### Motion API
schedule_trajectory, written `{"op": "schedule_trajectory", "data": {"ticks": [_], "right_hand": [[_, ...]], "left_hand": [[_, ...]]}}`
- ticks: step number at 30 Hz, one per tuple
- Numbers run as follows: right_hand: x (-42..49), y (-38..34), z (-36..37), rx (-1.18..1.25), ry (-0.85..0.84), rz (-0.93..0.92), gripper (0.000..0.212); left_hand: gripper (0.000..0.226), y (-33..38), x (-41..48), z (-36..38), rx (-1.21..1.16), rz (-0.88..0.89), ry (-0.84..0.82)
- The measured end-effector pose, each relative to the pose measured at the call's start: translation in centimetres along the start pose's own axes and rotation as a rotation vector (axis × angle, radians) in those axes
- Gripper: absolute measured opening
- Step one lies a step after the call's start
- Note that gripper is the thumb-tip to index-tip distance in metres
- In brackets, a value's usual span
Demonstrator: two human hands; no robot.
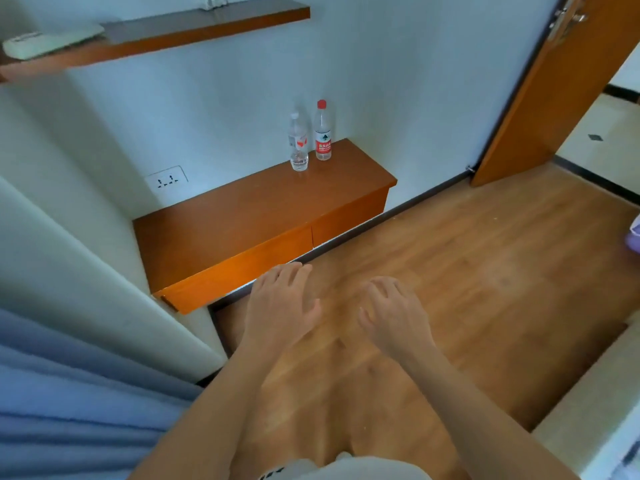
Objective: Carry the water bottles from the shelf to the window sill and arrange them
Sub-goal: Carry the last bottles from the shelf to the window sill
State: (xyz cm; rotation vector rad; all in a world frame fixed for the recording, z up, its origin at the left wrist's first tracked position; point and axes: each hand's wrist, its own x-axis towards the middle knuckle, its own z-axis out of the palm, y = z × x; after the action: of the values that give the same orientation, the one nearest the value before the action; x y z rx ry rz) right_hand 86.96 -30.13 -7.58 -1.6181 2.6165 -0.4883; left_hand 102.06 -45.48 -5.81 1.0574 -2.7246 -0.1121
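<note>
Far off to the left of the long, low orange-brown wooden shelf [242, 220] hangs a pleated blue fabric curtain [69, 393]. The window sill is probably on that side, though you cannot see it from here. Just above the shelf's left end, a white plastic socket [167, 178] is set in the wall.

Your left hand [280, 306] hovers in front of the shelf's front edge. Its grip is slack, with the fingers straight and loosely spread, and it holds nothing.

Both bottles stand upright towards the shelf's right end, back against the wall, likely put there to keep them away from the front edge. One is a clear plastic water bottle with a white cap [298, 143]. Just to its right is a clear plastic water bottle with a red cap and red label [323, 133].

Your right hand [394, 313] also hangs in front of the shelf, over the light-brown plank floor [485, 271]. Its fingers are gently bent and the grip is empty. With two free hands and two bottles, you look set to take one in each. Neither bottle has left the shelf, so the carrying has not begun.

Beyond the shelf's right end, an orange wooden door [554, 81] stands open
</note>
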Motion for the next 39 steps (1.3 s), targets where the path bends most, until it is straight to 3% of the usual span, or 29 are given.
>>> {"op": "schedule_trajectory", "data": {"ticks": [11,25,32,39], "right_hand": [[15.5,5.9,2.1,-0.101,0.041,0.07,0.043],[44.5,12.6,5.6,-0.141,0.016,0.093,0.044],[52.0,14.1,8.0,-0.118,0.013,0.075,0.043],[59.4,18.0,9.8,-0.065,-0.029,0.036,0.045]], "left_hand": [[0.057,-1.2,16.2,3.6,-0.02,0.065,-0.024],[0.062,-8.3,44.2,10.0,-0.006,0.034,-0.055],[0.061,-10.5,50.2,12.6,-0.022,-0.014,-0.061],[0.062,-14.0,53.3,15.1,0.04,-0.178,-0.07]]}}
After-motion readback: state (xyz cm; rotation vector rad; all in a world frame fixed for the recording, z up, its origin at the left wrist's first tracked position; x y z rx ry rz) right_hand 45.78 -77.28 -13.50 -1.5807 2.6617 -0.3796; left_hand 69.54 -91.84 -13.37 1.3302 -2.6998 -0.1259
